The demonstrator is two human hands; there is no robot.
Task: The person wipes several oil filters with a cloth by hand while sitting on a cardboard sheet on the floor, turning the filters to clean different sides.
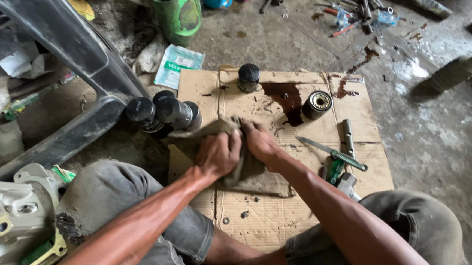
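i see a grimy concrete floor, stained and littered with tools along its far edge. a flattened cardboard sheet lies on it, carrying a dark oil stain near its far edge. a black plastic chair stands off the cardboard's left edge. a dirty rag sits near the cardboard's middle; my left hand and right hand both have their grip clamped on the rag. black oil filters cluster at the left edge, and a knife lies toward the right edge.
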